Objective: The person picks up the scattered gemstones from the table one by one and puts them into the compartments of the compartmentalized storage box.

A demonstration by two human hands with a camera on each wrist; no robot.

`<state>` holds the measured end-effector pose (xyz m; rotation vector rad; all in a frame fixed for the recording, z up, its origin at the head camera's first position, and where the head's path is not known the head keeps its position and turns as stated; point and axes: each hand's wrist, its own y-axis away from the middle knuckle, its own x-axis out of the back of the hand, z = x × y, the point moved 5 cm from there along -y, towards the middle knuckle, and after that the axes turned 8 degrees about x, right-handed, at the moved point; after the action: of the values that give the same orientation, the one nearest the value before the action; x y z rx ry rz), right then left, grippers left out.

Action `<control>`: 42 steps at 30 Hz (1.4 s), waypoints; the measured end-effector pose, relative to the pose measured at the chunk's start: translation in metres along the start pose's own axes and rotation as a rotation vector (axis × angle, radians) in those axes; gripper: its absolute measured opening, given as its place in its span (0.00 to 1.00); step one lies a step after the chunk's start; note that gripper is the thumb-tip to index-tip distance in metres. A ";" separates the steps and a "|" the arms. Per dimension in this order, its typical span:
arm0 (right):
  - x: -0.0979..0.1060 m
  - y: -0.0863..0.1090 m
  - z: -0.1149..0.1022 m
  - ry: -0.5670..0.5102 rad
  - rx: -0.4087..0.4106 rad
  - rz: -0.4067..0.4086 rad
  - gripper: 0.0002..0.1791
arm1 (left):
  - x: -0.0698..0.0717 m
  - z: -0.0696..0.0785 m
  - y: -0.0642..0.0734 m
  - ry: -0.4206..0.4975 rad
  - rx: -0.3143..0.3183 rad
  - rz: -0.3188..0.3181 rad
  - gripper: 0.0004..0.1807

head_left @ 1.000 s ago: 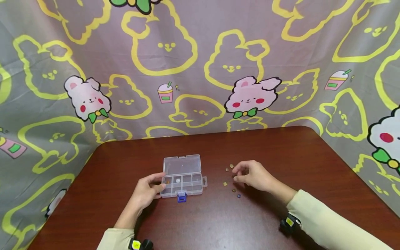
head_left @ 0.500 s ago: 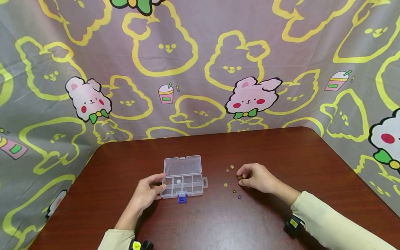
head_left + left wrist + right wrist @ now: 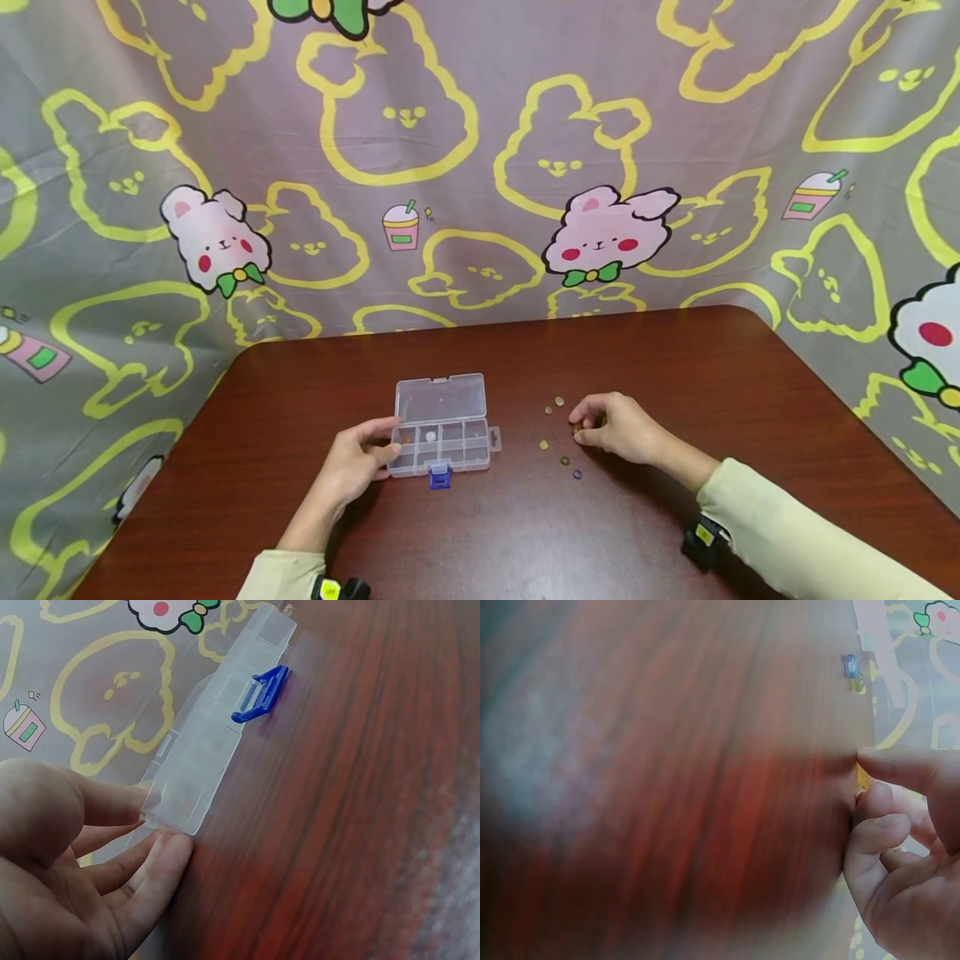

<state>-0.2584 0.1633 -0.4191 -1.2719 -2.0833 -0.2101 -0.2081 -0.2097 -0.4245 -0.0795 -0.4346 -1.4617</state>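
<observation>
Two hands are low over the counter (image 3: 525, 533) from where I watch. Nearest me, my left hand (image 3: 352, 467) rests with relaxed, nearly straight fingers touching the left end of the clear compartment box (image 3: 444, 437), steadying rather than clasping it; its lid stands open and its blue latch (image 3: 440, 477) faces me. Further right, my right hand (image 3: 611, 427) has thumb and forefinger pinched on a small brown bead (image 3: 576, 427), just off the counter among the loose beads (image 3: 561, 459) scattered between hand and box. My worry: the bead is tiny and smooth, so a light pinch could let it drop and roll off, and a nudge from the wrist could scatter the others. The box could also slide, since it is only touched. Against half a second ago, the right hand has closed tighter on the bead and barely shifted; the left is unchanged
</observation>
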 end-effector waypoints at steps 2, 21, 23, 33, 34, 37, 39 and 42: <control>0.000 0.000 0.000 -0.002 -0.003 -0.002 0.08 | 0.000 0.000 0.000 -0.002 0.007 0.005 0.21; 0.006 0.000 0.001 0.030 -0.017 0.007 0.05 | -0.001 0.003 -0.001 0.004 -0.027 0.018 0.21; 0.006 0.001 0.001 0.035 -0.019 0.009 0.05 | -0.002 0.004 -0.001 0.010 -0.034 0.011 0.21; 0.004 0.004 0.003 0.013 -0.027 0.022 0.06 | -0.001 0.001 -0.001 -0.012 -0.011 0.029 0.20; 0.004 0.005 0.004 0.010 -0.029 0.023 0.06 | 0.000 0.001 0.000 -0.010 -0.013 0.028 0.20; 0.003 0.006 0.004 0.004 -0.040 0.021 0.07 | 0.000 0.000 0.001 -0.003 -0.009 0.024 0.20; 0.002 0.006 0.004 -0.001 -0.043 0.020 0.06 | 0.000 -0.001 0.002 0.004 -0.009 0.021 0.20; 0.001 0.007 0.004 -0.012 -0.042 0.023 0.07 | 0.000 -0.002 0.003 0.009 -0.008 0.021 0.20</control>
<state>-0.2548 0.1692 -0.4233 -1.3242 -2.0834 -0.2372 -0.2047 -0.2096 -0.4258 -0.0836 -0.4196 -1.4428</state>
